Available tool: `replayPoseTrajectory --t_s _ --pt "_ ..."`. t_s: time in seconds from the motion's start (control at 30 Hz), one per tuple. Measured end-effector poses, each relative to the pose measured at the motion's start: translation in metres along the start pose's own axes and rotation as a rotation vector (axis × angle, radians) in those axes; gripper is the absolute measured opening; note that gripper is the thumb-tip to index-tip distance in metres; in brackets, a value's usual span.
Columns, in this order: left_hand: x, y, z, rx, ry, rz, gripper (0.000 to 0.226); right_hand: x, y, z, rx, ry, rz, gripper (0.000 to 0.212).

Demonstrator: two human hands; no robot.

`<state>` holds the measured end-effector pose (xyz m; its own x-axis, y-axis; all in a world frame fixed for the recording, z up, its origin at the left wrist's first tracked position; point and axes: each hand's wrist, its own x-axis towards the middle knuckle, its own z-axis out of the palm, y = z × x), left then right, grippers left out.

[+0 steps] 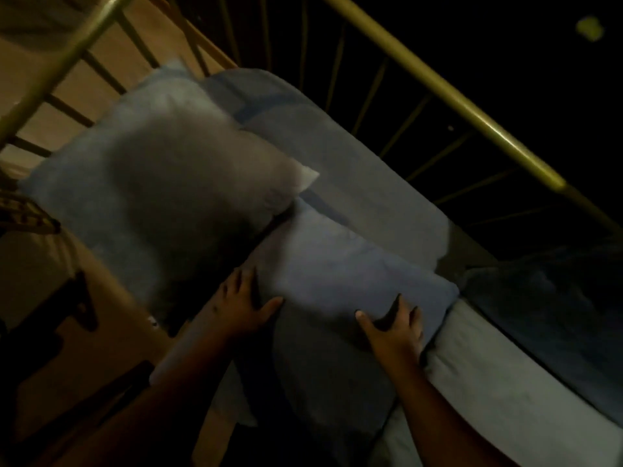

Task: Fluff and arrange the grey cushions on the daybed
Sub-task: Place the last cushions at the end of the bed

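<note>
The room is dim and the view is tilted. A near grey cushion (323, 291) lies on the daybed's pale mattress (505, 392). My left hand (241, 305) presses its left side with fingers spread. My right hand (394, 326) rests on its right part, fingers spread and slightly dug in. A second grey cushion (158, 183) leans against the metal end rail at the left, blurred. A third grey cushion (333, 153) lies behind, along the back rail.
The brass-coloured back rail (472, 106) with thin spokes runs diagonally across the top right. The end rail (64, 59) stands at the top left before a tan wall. A dark blanket (556, 305) lies on the mattress at the right.
</note>
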<state>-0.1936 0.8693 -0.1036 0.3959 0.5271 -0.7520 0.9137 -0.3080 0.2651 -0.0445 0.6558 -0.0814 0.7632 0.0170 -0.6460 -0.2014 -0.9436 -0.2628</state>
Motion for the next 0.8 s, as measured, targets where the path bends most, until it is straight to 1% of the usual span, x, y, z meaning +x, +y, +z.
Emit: replayPoseTrajectory --t_s 0.13,0.23,0.3,0.33,0.43,0.5,0.57,0.7,0.8 --pt "0.007 0.012 -0.001 -0.107 0.034 -0.116 0.114 -0.009 0.032 0.002 0.291 -0.029 0.207 0.110" --pt "0.009 0.019 0.004 -0.080 0.083 -0.235 0.116 -0.006 0.048 0.005 0.409 -0.079 0.262 0.116" --pt "0.007 0.022 0.010 -0.045 0.120 -0.244 0.114 -0.003 0.054 0.008 0.458 -0.124 0.270 0.117" --pt "0.008 0.022 0.011 -0.072 0.116 -0.234 0.114 -0.002 0.054 0.008 0.487 -0.131 0.266 0.116" --pt "0.007 0.024 0.008 -0.316 0.033 -0.196 0.120 -0.001 0.048 0.009 0.550 -0.115 0.235 0.110" --pt "-0.001 0.026 0.006 -0.440 0.029 -0.190 0.121 -0.005 0.046 0.008 0.568 -0.111 0.212 0.108" --pt "-0.010 0.030 0.004 -0.495 0.037 -0.191 0.114 -0.012 0.044 0.005 0.579 -0.091 0.180 0.105" --pt "-0.024 0.039 -0.002 -0.528 0.084 -0.159 0.095 -0.027 0.043 -0.004 0.631 -0.061 0.108 0.097" --pt "-0.035 0.044 -0.005 -0.471 0.097 -0.082 0.066 -0.036 0.042 -0.016 0.633 -0.041 0.055 0.087"
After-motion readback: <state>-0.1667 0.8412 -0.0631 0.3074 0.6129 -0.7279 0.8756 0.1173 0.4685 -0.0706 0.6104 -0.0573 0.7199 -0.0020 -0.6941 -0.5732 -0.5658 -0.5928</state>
